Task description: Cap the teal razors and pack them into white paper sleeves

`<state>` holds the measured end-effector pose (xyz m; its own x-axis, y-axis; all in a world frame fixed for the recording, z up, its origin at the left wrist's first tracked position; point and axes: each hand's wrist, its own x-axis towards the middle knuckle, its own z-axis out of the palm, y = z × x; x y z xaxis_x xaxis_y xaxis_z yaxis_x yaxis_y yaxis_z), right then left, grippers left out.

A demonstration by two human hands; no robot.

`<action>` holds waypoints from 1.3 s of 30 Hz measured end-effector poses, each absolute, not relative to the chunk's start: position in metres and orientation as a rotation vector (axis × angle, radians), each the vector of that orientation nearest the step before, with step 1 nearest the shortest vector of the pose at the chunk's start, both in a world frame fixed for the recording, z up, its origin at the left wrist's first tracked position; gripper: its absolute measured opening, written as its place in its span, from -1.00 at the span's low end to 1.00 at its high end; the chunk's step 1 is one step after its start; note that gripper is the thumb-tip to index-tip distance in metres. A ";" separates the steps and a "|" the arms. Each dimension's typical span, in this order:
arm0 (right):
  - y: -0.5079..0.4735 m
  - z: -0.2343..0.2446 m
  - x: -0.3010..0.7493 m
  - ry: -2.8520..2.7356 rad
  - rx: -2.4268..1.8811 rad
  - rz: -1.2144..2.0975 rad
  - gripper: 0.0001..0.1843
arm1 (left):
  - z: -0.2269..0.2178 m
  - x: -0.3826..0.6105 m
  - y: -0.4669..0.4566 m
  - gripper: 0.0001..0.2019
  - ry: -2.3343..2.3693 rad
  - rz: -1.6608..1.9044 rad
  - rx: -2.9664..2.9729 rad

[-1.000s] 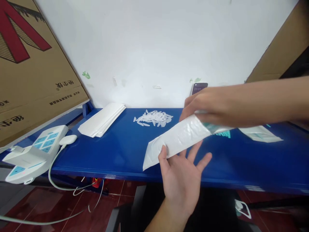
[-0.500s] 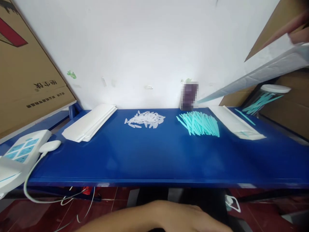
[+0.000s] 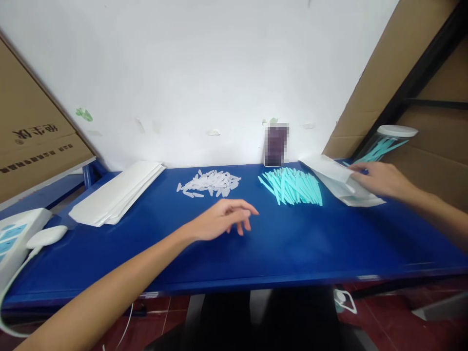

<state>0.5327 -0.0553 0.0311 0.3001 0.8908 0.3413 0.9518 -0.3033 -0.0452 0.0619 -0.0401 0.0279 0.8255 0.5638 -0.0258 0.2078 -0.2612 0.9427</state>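
My left hand point(image 3: 223, 219) hovers over the middle of the blue table point(image 3: 278, 253), fingers loosely curled and apart, holding nothing. It is nearest a heap of small clear plastic pieces point(image 3: 208, 182). My right hand point(image 3: 380, 178) rests at the far right on a pile of white pouches point(image 3: 338, 181), fingers lying flat on the top one. Between the hands lies a heap of teal sticks point(image 3: 292, 185).
A stack of flat white pouches point(image 3: 117, 192) lies at the left. A white power strip with a plug point(image 3: 22, 239) sits at the left edge. A blurred phone point(image 3: 276, 145) leans on the wall. A clear jar of teal sticks point(image 3: 383, 144) stands beside cardboard at the right.
My right hand has brought the white pouch down from the upper right onto the pile. My left hand has risen from below the table edge to above its middle.
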 end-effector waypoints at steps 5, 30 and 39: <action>-0.063 0.043 0.531 -1.641 -2.458 -0.131 -0.54 | 0.004 0.037 -0.001 -0.66 0.854 0.686 2.083; -0.006 0.039 0.316 -2.395 -2.371 0.052 -0.65 | -0.011 -0.020 0.029 -0.70 1.098 1.187 2.524; -0.033 0.031 0.291 -2.721 -1.636 0.292 -0.87 | -0.004 -0.016 0.022 -0.66 1.086 1.155 2.530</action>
<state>0.2911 -0.0334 0.0307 -0.4726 0.8711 -0.1332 0.8796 0.4570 -0.1323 -0.0163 0.0219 -0.0045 0.4394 0.6727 0.5953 0.5530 -0.7248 0.4109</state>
